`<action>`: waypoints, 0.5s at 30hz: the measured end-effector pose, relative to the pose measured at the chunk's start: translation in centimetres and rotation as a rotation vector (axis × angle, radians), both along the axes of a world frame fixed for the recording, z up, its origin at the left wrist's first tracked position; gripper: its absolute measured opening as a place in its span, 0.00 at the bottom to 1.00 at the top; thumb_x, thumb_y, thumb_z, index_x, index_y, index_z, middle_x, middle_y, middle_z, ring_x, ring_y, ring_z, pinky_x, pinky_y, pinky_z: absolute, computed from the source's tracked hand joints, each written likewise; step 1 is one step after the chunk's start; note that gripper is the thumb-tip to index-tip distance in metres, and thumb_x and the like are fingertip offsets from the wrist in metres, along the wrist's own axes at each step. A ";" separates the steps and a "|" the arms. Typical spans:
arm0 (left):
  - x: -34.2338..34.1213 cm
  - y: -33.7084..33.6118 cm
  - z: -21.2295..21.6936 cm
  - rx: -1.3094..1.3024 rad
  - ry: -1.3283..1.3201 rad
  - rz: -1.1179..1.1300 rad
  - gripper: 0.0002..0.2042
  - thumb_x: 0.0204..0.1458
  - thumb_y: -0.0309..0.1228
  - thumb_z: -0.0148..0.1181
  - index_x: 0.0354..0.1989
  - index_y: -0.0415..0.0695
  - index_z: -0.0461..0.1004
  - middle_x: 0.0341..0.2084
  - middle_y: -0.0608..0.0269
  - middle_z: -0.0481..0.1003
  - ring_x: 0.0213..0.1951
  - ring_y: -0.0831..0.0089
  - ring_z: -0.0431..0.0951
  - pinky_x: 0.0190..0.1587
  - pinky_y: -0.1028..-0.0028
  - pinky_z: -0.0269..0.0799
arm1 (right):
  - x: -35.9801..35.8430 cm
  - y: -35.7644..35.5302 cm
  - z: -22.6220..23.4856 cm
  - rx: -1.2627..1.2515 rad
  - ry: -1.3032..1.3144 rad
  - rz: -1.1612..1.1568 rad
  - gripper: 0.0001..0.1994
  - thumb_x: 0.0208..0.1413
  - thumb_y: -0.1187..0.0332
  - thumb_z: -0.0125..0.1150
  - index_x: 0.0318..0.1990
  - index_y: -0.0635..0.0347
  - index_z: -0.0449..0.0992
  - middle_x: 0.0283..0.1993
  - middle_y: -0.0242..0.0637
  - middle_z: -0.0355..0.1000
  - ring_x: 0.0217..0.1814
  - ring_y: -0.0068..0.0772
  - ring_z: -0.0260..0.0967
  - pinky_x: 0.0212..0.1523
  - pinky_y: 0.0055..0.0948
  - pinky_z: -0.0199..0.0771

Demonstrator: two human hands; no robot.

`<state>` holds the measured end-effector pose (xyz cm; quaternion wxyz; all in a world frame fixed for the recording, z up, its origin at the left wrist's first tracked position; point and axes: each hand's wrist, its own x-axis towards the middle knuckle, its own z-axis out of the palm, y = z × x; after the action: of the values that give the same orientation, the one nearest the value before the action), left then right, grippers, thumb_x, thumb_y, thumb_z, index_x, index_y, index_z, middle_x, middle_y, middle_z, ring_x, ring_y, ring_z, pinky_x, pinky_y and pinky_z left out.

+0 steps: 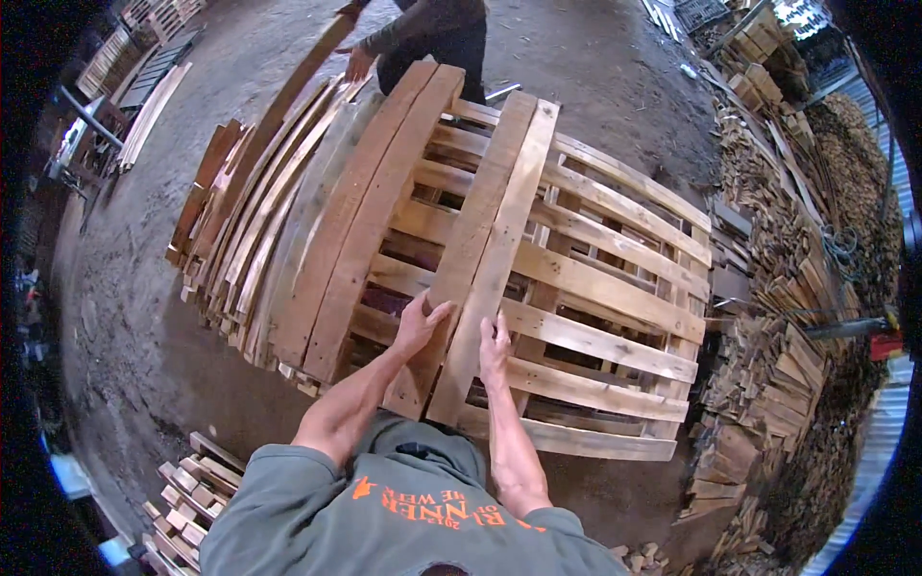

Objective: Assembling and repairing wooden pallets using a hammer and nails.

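Here, your left hand (421, 326) and right hand (495, 350) are apart, clamped on the outer edges of two boards (505, 230) upon the pallet (597, 284). Probably this holds them aligned.

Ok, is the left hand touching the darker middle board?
Touching: the head view shows the left hand with its thumb on the darker middle board.

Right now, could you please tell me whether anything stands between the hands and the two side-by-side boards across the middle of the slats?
Nothing visible does: the left hand meets the left board, and the right hand meets the outer edge of the right board.
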<state>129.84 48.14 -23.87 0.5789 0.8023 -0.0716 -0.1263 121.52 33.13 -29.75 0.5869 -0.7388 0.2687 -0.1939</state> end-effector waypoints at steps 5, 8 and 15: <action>-0.3 2.3 -0.3 -0.055 -0.051 0.057 0.21 0.50 0.39 0.62 0.49 0.39 0.71 0.39 0.50 0.77 0.41 0.65 0.77 0.44 0.69 0.71 | 2.4 2.8 3.1 0.119 0.157 0.014 0.30 0.57 0.65 0.57 0.64 0.68 0.55 0.48 0.37 0.70 0.43 0.25 0.65 0.46 0.23 0.67; -0.6 3.9 -0.2 -0.107 -0.095 0.034 0.22 0.51 0.39 0.62 0.50 0.38 0.70 0.39 0.50 0.76 0.42 0.65 0.77 0.45 0.69 0.70 | 2.1 4.6 2.5 0.143 0.031 -0.015 0.38 0.52 0.56 0.62 0.65 0.68 0.53 0.50 0.45 0.69 0.46 0.33 0.68 0.51 0.28 0.66; -0.5 6.7 0.2 0.028 -0.064 0.108 0.22 0.51 0.38 0.61 0.51 0.38 0.69 0.41 0.50 0.76 0.44 0.63 0.77 0.46 0.68 0.70 | 3.1 6.5 0.3 0.092 -0.009 0.060 0.40 0.50 0.55 0.66 0.64 0.69 0.54 0.52 0.43 0.68 0.48 0.30 0.67 0.51 0.28 0.67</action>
<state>129.38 54.81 -23.64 0.5710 0.8167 -0.0448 -0.0700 124.60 39.59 -29.42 0.6268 -0.7179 0.2526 -0.1668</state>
